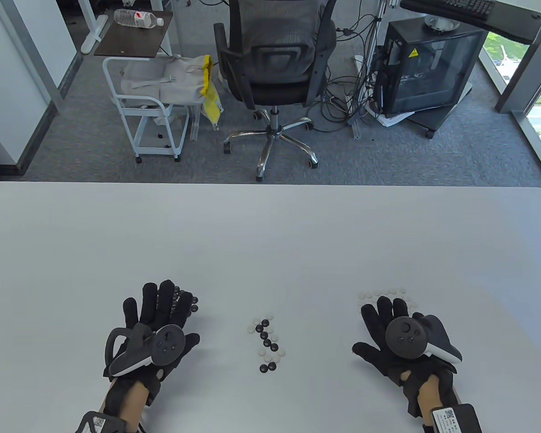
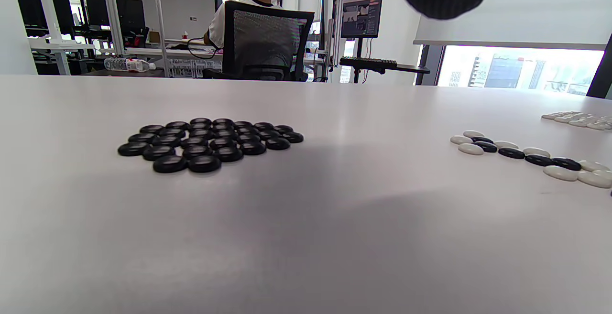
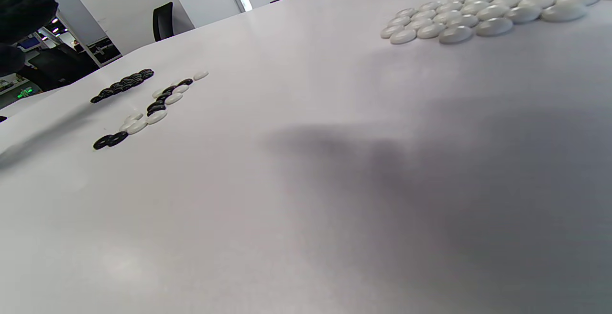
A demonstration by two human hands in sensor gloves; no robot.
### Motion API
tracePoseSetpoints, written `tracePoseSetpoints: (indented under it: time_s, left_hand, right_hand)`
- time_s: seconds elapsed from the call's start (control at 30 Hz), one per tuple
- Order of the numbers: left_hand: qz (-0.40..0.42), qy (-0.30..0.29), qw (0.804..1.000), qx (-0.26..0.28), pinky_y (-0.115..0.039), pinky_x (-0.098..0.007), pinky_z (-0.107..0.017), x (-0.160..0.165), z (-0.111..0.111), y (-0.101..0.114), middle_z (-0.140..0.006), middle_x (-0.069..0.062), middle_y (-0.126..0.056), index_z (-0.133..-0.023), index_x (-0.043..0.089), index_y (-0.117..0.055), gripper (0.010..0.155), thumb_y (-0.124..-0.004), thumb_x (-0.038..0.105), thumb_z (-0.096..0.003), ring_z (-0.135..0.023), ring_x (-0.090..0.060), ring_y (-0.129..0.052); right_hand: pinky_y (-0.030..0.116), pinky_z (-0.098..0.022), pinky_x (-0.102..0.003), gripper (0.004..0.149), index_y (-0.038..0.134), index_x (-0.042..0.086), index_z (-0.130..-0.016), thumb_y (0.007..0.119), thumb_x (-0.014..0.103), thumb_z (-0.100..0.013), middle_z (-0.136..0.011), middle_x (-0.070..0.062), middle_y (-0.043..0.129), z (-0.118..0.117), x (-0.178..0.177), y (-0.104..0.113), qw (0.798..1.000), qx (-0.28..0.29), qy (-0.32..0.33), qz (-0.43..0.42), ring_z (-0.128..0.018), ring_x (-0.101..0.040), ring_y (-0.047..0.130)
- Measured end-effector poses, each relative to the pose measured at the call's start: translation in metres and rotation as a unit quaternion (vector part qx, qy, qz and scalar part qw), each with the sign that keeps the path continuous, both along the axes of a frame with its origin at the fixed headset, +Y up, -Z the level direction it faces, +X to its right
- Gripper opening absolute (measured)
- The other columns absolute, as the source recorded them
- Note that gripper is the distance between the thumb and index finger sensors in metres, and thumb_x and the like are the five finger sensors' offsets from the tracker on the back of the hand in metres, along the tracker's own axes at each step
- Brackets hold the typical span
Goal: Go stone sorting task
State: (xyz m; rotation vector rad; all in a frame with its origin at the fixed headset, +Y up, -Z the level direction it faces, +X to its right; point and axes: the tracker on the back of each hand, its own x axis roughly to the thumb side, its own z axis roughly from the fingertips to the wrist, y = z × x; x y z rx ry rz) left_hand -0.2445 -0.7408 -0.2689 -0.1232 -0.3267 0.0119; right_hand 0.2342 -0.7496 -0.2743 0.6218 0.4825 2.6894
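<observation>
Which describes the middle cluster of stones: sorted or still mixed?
Mixed: the middle cluster holds black and white stones together on the table.

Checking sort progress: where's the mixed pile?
Table view: mixed pile lies centre, near the front edge, between the left hand and right hand.

Computer case: a yellow triangular warning sign on its dark glass side; the symbol inside is too small to make out.
Bottle: a red and white label, its words unreadable.
Wrist tag: QR-like codes and small print, too small to read.
Monitor: a lit screen, nothing legible on it.
</observation>
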Motion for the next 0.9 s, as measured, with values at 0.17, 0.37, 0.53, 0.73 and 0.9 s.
tracePoseSetpoints:
  time_s: [0.17,0.37,0.53,0.73,0.9]
  left_hand:
    - [0.002,-0.010,1.000,0.010,-0.007,-0.082,-0.058,0.004,0.003,0.002,-0.114,-0.028,0.009,-0.116,0.017,-0.012,0.084,-0.057,0.056,-0.0563,-0.096,-0.054,0.012]
    - [-0.005,-0.012,1.000,0.004,-0.006,-0.082,-0.057,0.006,0.003,0.001,-0.113,-0.028,0.011,-0.116,0.017,-0.012,0.084,-0.057,0.056,-0.0563,-0.095,-0.054,0.014]
    - [0.014,-0.002,1.000,0.005,-0.005,-0.082,-0.057,0.000,0.003,0.003,-0.113,-0.028,0.011,-0.116,0.017,-0.013,0.084,-0.057,0.056,-0.0562,-0.095,-0.054,0.013]
    - [0.025,0.006,1.000,-0.008,-0.005,-0.082,-0.057,-0.006,0.001,0.003,-0.113,-0.027,0.011,-0.116,0.019,-0.014,0.083,-0.057,0.056,-0.0564,-0.095,-0.054,0.014]
    - [0.029,0.008,0.999,-0.015,-0.005,-0.082,-0.056,-0.009,0.000,0.002,-0.113,-0.028,0.011,-0.117,0.018,-0.014,0.083,-0.057,0.056,-0.0565,-0.095,-0.054,0.014]
  right_hand:
    - [0.006,-0.053,-0.088,0.085,0.018,-0.002,-0.116,0.057,0.051,-0.062,-0.109,-0.045,0.001,-0.002,-0.004,-0.002,1.000,-0.005,0.011,0.002,-0.091,-0.067,-0.004]
    - [0.006,-0.052,-0.089,0.080,0.028,0.002,-0.118,0.056,0.051,-0.061,-0.108,-0.045,-0.001,-0.009,-0.013,0.002,0.999,0.011,0.020,-0.033,-0.091,-0.068,-0.005]
    - [0.007,-0.053,-0.089,0.071,0.054,0.005,-0.117,0.056,0.050,-0.061,-0.109,-0.043,0.001,-0.037,-0.029,0.037,0.997,-0.006,0.027,-0.068,-0.092,-0.068,-0.003]
    - [0.009,-0.054,-0.089,0.066,0.072,0.005,-0.109,0.057,0.049,-0.062,-0.114,-0.041,0.014,-0.078,-0.084,0.060,0.995,-0.087,0.048,-0.010,-0.094,-0.067,0.001]
    - [0.011,-0.054,-0.089,0.065,0.072,0.007,-0.108,0.057,0.049,-0.061,-0.114,-0.041,0.015,-0.101,-0.132,0.042,0.990,-0.124,0.063,0.037,-0.094,-0.067,0.002]
